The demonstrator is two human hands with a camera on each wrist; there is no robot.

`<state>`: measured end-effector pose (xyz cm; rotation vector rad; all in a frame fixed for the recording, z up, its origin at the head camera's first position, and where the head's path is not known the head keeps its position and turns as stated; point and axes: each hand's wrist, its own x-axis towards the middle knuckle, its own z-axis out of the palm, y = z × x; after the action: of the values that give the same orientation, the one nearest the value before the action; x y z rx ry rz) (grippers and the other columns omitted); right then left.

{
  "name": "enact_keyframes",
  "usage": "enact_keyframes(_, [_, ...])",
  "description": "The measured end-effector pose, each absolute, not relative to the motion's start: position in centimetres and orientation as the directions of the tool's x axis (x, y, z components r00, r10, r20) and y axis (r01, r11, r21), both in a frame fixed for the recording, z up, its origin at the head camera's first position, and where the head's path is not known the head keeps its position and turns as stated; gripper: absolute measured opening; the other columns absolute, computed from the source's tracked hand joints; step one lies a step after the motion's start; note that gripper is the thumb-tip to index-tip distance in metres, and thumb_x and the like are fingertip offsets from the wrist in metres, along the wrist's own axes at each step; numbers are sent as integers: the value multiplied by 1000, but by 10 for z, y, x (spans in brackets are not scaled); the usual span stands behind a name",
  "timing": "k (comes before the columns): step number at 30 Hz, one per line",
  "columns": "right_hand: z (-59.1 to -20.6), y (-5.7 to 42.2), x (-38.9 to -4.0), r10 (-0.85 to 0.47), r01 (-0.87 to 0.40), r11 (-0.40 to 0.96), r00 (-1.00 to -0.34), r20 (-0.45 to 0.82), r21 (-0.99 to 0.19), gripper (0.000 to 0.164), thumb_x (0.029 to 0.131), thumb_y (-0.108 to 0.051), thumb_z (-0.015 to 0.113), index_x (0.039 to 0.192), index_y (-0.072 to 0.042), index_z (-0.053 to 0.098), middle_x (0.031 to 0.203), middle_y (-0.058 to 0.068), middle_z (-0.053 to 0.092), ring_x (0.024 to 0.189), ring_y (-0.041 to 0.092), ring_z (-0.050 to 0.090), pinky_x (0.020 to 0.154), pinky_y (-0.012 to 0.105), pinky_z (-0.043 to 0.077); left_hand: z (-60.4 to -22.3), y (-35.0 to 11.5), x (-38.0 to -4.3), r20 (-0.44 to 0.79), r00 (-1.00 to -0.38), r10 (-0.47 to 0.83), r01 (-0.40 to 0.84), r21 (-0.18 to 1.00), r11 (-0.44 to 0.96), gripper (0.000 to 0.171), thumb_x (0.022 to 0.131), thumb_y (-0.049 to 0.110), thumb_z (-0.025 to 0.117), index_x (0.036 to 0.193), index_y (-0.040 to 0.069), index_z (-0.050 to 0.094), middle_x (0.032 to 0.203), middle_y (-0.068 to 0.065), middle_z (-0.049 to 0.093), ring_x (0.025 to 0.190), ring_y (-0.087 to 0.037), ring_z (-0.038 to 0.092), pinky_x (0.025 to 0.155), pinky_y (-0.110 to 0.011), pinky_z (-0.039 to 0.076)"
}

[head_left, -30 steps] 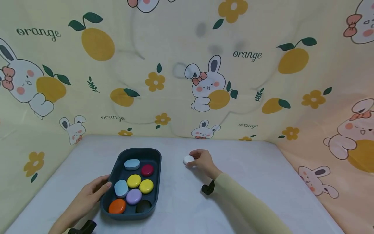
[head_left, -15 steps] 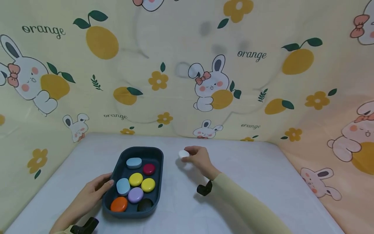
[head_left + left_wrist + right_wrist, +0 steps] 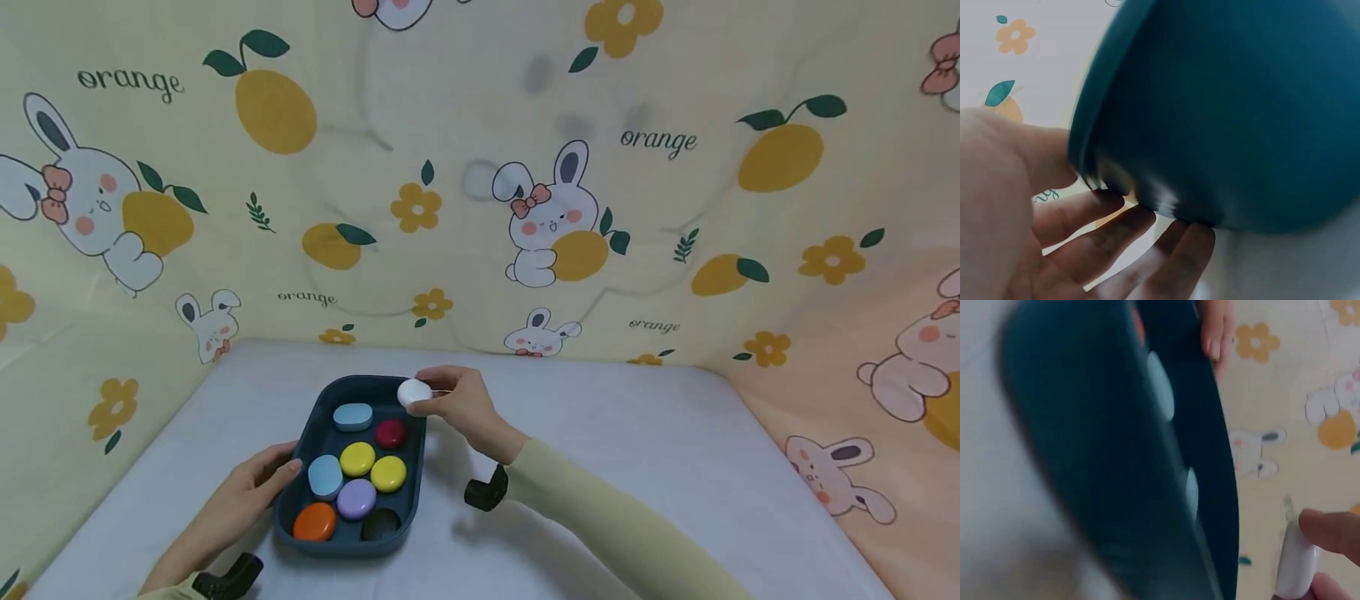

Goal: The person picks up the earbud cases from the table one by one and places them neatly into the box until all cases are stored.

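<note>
My right hand (image 3: 472, 412) pinches a smooth white rounded piece (image 3: 414, 393) between thumb and fingers, over the far right corner of a dark blue tray (image 3: 337, 548). In the right wrist view the white piece (image 3: 1296, 562) appears edge-on, thick and glossy. My left hand (image 3: 240, 500) grips the tray's left side. Its thumb is at the rim and its fingertips (image 3: 1194, 240) touch the outside. Lying in the tray are similar rounded pieces: two light blue, two yellow, a crimson one (image 3: 390, 433), a purple one (image 3: 356, 499), an orange one (image 3: 315, 522) and a black one (image 3: 381, 525).
The tray stands on a white-covered table (image 3: 600, 467), left of its middle. Behind the table and along its sides hangs a pale yellow cloth (image 3: 465, 250) printed with rabbits and oranges. A black wrist mount (image 3: 487, 488) sits on my right wrist.
My right hand has lifted the white piece off the table and carried it left to the tray's far right corner. My left hand stays on the tray; the head view has shifted slightly.
</note>
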<state>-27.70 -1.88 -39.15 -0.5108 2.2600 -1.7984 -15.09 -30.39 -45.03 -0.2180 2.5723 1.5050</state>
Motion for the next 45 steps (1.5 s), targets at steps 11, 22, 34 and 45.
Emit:
enact_keyframes(11, [-389,-69,-284,-550,-213,455,-831,-84,-865,38,71,-8,89,105,-10,73,94,-6,68,87,15,60,79,27,55,-448,-296,-154,-179,-983,-28,-171,861,478,70,100,48,52,147,-1,37,144,-27,43,126,-41,47,96,-51,50])
enact_keyframes(22, [-393,-82,-281,-583,-311,576,-805,-113,-756,35,72,-11,89,102,-11,73,94,-5,68,87,10,60,84,23,53,-445,-287,-155,-185,-983,-19,-171,858,483,69,101,48,51,148,-1,38,143,-27,45,124,-40,49,95,-51,50])
enact_keyframes(34, [-375,-56,-287,-605,-196,386,-792,-86,-901,41,82,-15,82,117,0,68,109,6,70,92,12,63,90,30,53,-447,-287,-156,-192,-981,5,-165,858,487,68,101,47,51,148,-1,37,145,-28,42,126,-43,46,94,-51,51])
enact_keyframes(45, [-349,5,-271,-504,-114,223,-863,-15,-968,33,93,-25,71,119,-5,67,111,3,68,103,23,63,96,39,51,-446,-295,-157,-197,-980,-1,-171,851,497,72,102,51,44,150,-2,31,148,-29,36,127,-43,45,93,-49,52])
